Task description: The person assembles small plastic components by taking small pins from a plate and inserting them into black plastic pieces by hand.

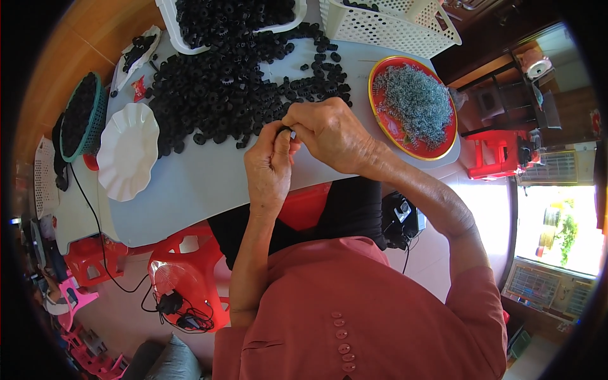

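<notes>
My left hand (268, 166) is closed on a small black ring-shaped part (284, 129), pinched between thumb and fingers in front of my body. My right hand (332, 134) meets it there, its fingers pressed together at the same part. Whether those fingers hold a separate piece is too small to tell. Just beyond both hands spreads a large heap of small black wheel-like parts (212, 95) on the grey table (190, 196). To the right, a red plate (394, 130) with a yellow rim carries a mound of tiny silvery pieces (415, 104).
A white scalloped dish (128, 152) lies on the left, beside a green basket (98, 120) of black parts. At the back stand a white tray (183, 47) and a perforated white basket (392, 31). Red stools (190, 278) and a black cable (95, 218) are below left.
</notes>
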Action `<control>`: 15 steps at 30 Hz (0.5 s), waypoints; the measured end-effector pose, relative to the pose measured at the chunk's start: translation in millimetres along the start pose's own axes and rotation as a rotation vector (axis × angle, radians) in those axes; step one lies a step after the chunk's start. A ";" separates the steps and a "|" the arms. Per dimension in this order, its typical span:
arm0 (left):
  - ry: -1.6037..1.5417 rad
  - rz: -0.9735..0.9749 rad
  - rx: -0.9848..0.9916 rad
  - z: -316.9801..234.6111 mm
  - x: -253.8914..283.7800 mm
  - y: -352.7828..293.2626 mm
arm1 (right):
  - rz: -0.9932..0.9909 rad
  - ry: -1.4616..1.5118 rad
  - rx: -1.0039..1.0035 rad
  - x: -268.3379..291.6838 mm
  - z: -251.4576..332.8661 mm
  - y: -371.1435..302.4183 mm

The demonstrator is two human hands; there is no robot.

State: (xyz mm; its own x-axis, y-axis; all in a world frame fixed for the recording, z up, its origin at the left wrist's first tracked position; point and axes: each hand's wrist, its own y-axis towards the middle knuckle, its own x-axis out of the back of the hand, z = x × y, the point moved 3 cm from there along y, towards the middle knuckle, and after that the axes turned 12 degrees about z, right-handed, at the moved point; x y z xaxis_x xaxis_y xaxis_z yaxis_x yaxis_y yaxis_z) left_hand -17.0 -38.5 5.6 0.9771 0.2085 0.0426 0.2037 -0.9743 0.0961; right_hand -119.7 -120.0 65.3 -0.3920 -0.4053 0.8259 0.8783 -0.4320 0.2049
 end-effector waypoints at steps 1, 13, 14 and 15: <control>0.036 -0.018 -0.012 -0.5 -0.8 -0.3 | -0.001 -0.001 0.000 0.4 -0.6 0.1; -0.394 0.037 0.064 6.2 11.1 2.2 | 0.123 0.124 0.021 6.8 -8.4 -1.5; -0.450 0.017 0.076 6.1 11.1 2.3 | 0.100 0.016 0.018 2.3 -7.7 -1.3; -0.448 0.018 0.077 6.0 11.1 2.9 | 0.077 -0.093 0.012 -1.4 -7.2 -1.3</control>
State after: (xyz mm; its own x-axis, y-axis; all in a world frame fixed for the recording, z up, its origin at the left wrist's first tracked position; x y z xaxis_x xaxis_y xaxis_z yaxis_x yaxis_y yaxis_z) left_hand -5.2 -39.5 0.4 0.9075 0.1503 -0.3922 0.1737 -0.9845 0.0246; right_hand -122.3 -124.7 60.1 -0.2962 -0.3603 0.8846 0.9085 -0.3921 0.1445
